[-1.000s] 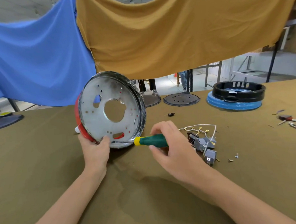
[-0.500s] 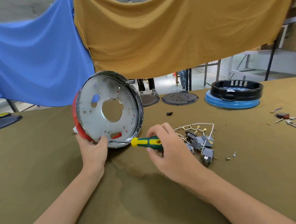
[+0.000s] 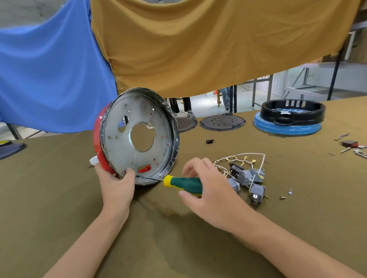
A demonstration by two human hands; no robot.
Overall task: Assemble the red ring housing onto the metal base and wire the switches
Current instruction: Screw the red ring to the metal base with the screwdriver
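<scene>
The round metal base (image 3: 123, 150) stands on edge on the table, its holed face toward me, with the red ring housing (image 3: 99, 147) fitted behind its left rim. My left hand (image 3: 117, 187) grips the bottom rim, thumb on the metal face. My right hand (image 3: 210, 190) holds a green and yellow screwdriver (image 3: 186, 184); its tip reaches the base near my left thumb. A bundle of grey switches with white wires (image 3: 247, 177) lies just right of my right hand.
A black ring on a blue disc (image 3: 288, 120) and two dark round plates (image 3: 222, 122) lie at the back of the olive-covered table. Small screws (image 3: 286, 194) and loose terminals (image 3: 357, 146) lie to the right. Blue and mustard cloths hang behind.
My right hand has loosened its fingers and shifted its hold on the screwdriver handle. The base stays upright in my left hand.
</scene>
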